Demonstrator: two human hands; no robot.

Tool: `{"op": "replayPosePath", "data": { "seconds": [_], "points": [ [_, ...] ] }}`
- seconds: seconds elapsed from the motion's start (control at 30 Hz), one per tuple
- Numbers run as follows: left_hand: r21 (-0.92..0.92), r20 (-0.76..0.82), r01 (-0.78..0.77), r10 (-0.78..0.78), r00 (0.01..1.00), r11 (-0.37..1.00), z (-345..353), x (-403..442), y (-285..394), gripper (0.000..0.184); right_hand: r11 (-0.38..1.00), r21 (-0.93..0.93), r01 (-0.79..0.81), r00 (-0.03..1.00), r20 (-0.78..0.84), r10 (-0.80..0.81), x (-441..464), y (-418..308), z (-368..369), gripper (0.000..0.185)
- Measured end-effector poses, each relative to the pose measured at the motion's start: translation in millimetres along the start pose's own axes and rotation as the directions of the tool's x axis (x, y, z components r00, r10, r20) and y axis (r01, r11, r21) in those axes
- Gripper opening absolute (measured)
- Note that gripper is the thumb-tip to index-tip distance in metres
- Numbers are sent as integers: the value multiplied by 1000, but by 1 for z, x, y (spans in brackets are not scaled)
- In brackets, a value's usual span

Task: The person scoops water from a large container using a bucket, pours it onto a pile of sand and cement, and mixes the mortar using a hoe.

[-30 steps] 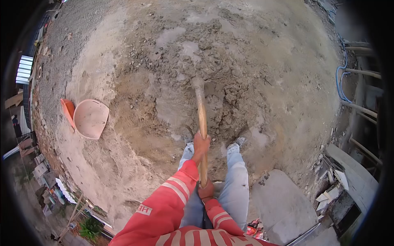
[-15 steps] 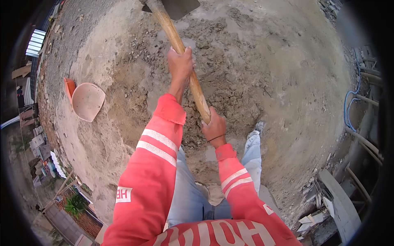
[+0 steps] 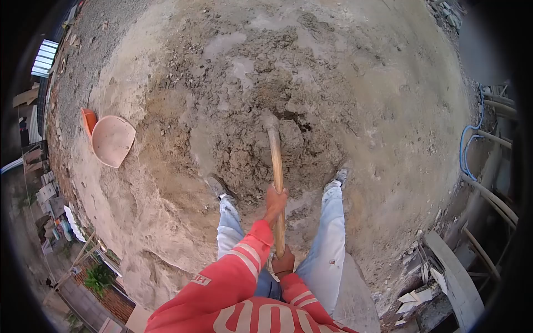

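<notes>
A hoe with a long wooden handle stands between my legs, its head sunk in a heap of wet mortar. Partway down the handle, my left hand is wrapped round the wood. My right hand grips nearer the handle's end, close to my body, with a dark band at the wrist. Mortar hides most of the hoe's blade.
On the left lie a pale pink scoop-shaped container and an orange piece beside it. A blue hose and wooden poles run along the right edge. Broken boards lie at lower right.
The hoe has come down from the top of the view, its head now in the mortar closer to me. Both hands have moved down towards my body, still holding the handle.
</notes>
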State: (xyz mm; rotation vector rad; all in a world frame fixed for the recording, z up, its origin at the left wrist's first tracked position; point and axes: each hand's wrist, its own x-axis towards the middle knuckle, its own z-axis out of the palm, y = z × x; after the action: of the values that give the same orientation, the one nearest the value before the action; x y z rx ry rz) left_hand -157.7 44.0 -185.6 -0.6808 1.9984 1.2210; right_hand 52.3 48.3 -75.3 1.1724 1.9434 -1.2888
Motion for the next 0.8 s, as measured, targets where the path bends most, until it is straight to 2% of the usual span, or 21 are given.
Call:
{"op": "replayPosePath", "data": {
  "seconds": [0.03, 0.1, 0.13, 0.2, 0.23, 0.3, 0.37, 0.43, 0.47, 0.5, 0.57, 0.6, 0.67, 0.7, 0.77, 0.8],
  "points": [
    [29, -27, -65, 66, 997, 997, -10, -6, -12, 24, 1000, -16, 14, 1000, 28, -13, -11, -1, 9, 61],
    [-19, -71, -169, 167, 983, 985, -40, -18, 20, 23, 998, -48, 28, 996, 83, -24, -24, -5, 23, 66],
    [-37, -93, -217, 213, 973, 976, -60, -33, 44, 22, 989, -71, 131, 991, 37, -129, -16, -14, 25, 60],
    [-286, -16, -215, 220, 975, 934, -102, -38, 134, 24, 938, -125, 324, 943, -36, -331, 28, -60, 18, 49],
    [-298, -62, -298, 293, 954, 907, -115, -26, 163, 26, 926, -113, 360, 924, -92, -370, 56, -97, 12, 38],
    [-297, -169, -490, 460, 872, 820, -136, -4, 241, 34, 828, -59, 558, 823, -87, -561, 124, -172, -6, 38],
    [-54, -329, -655, 606, 725, 754, -142, 39, 289, 48, 748, -72, 660, 744, -76, -664, 187, -253, -21, 44],
    [152, -437, -690, 674, 595, 708, -127, 79, 312, 57, 698, -160, 698, 700, -56, -712, 246, -321, -31, 48],
    [237, -473, -681, 695, 542, 693, -112, 96, 316, 61, 687, -132, 714, 684, -74, -726, 279, -343, -33, 48],
    [234, -455, -613, 642, 617, 755, -98, 119, 317, 58, 676, -103, 730, 669, -95, -737, 300, -350, -34, 47],
    [230, -429, -460, 513, 743, 858, -68, 161, 298, 53, 794, -94, 600, 798, -3, -603, 321, -318, -34, 44],
    [307, -362, -383, 479, 799, 871, -51, 175, 279, 53, 838, -98, 537, 844, 35, -536, 330, -310, -40, 43],
    [445, -253, -193, 330, 910, 874, -13, 208, 216, 58, 961, -206, 184, 982, 85, -169, 302, -279, -54, 38],
    [508, -213, -96, 233, 949, 856, 3, 224, 195, 63, 940, -277, 197, 979, 97, -177, 289, -264, -63, 39],
    [325, -324, 15, 97, 941, 946, 18, 231, 173, 42, 914, -351, 204, 978, 115, -174, 255, -228, -83, 40],
    [112, -197, 1, 21, 980, 994, 13, 230, 185, 36, 912, -348, 217, 975, 119, -186, 244, -217, -91, 40]
  ]
}}
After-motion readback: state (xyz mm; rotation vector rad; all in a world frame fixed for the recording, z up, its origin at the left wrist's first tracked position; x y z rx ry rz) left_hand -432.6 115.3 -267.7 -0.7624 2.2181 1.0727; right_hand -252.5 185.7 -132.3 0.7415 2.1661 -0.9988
